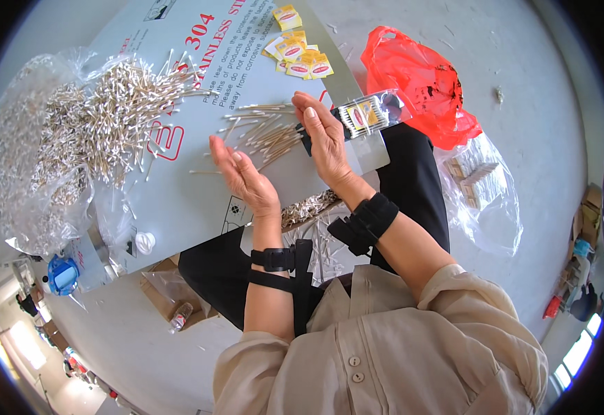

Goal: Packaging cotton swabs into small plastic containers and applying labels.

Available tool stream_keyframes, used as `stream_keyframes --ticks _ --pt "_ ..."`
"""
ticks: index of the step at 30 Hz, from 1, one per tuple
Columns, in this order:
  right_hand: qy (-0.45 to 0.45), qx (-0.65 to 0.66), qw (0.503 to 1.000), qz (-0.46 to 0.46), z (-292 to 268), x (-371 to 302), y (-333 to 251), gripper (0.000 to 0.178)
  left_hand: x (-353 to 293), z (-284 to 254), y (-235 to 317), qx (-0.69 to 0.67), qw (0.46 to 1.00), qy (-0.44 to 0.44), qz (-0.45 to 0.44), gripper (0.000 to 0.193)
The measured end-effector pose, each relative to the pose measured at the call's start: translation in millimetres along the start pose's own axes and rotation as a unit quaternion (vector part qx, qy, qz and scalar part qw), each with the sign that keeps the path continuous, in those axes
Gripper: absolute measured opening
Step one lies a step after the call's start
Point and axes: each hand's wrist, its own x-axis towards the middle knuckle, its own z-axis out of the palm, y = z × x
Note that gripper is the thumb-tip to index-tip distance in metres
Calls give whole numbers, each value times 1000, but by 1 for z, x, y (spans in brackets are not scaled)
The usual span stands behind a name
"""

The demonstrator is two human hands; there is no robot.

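Observation:
My left hand (246,181) is raised palm inward, its fingers stretched out and holding nothing, just left of a loose bundle of cotton swabs (274,142) on the sheet-covered table. At the bundle's right end is my right hand (326,146), fingers extended and turned toward the left one. Part of a dark piece shows beneath it; most of that is hidden. Just beyond the right hand lies a clear plastic pack (392,107) with rows of swabs and a yellow card inside. A big heap of cotton swabs (119,104) spills from a clear bag on the left.
Small yellow-and-white cards (298,52) lie at the table's far edge. A red plastic bag (413,83) sits at the right, with a clear bag of packs (478,176) below it. Loose swabs (309,211) gather by my lap. A blue container (62,275) stands at the left corner.

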Motion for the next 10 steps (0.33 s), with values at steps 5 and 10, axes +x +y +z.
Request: stream_keyframes --ticks 5,10 --pt "-4 37 999 15 4 -4 2 39 -6 20 3 -60 998 -6 -30 54" --pt "2 39 999 6 -2 -4 -1 39 1 2 -2 130 988 -73 28 51"
